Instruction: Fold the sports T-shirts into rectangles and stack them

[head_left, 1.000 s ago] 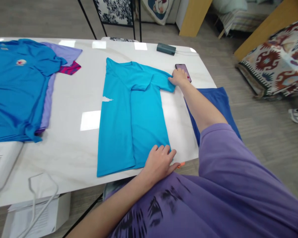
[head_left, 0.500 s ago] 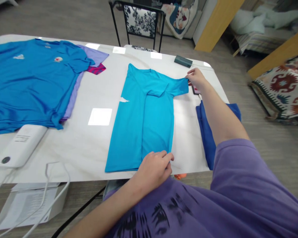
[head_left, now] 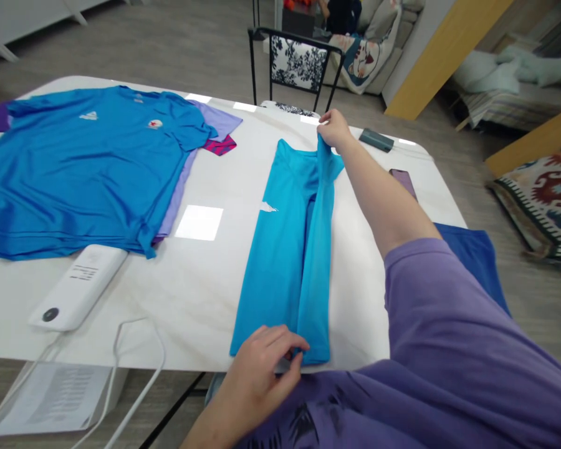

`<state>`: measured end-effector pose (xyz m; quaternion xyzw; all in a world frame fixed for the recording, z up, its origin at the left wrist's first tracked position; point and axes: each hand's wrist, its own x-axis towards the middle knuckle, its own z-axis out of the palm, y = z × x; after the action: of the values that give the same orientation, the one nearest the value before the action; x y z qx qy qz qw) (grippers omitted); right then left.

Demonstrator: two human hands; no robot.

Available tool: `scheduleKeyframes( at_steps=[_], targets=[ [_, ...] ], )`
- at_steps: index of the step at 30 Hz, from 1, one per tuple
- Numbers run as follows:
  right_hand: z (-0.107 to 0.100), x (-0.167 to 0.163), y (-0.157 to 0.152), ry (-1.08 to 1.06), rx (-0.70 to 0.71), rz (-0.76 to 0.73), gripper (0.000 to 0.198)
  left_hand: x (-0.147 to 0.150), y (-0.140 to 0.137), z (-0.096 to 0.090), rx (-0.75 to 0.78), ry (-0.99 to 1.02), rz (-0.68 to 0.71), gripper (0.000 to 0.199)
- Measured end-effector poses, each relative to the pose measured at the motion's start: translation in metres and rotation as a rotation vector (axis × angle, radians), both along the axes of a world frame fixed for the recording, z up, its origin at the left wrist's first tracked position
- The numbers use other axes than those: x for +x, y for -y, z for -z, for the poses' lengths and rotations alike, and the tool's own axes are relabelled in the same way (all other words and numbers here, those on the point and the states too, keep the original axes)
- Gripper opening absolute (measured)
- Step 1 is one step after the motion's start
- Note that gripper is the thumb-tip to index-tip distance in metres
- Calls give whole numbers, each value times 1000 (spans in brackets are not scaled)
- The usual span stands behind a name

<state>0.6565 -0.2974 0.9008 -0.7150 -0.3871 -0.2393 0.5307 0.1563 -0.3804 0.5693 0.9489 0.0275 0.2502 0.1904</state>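
Note:
A turquoise T-shirt lies lengthwise on the white table, with its right side raised and turned partway over toward the middle. My right hand is closed on the shirt near the far shoulder and holds that part up off the table. At the near hem my left hand pinches the fabric between thumb and fingers; the fingertips are partly hidden. A small white mark shows on the shirt's left side.
Blue T-shirts are spread over a lilac garment at left. A white device with a cable sits at the near left. Right of the shirt are a dark green case, a phone and folded dark blue cloth. A chair stands beyond.
My right hand has moved left and lifted the shirt's right side, folding it inward. My left hand stays at the hem, now pinching it. The view has shifted left.

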Motion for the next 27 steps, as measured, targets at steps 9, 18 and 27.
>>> scheduleKeyframes(
  at_steps=[9,18,27],
  targets=[
    [18,-8,-66,-13,-102,-338,70,-20,-33,-12,148,-90,-187,22],
    [89,-53,-17,372,-541,-341,54,40,-42,-4,478,27,-56,59],
    [127,3,25,400,-220,-60,57,36,-43,15,625,-66,-119,70]
  ],
)
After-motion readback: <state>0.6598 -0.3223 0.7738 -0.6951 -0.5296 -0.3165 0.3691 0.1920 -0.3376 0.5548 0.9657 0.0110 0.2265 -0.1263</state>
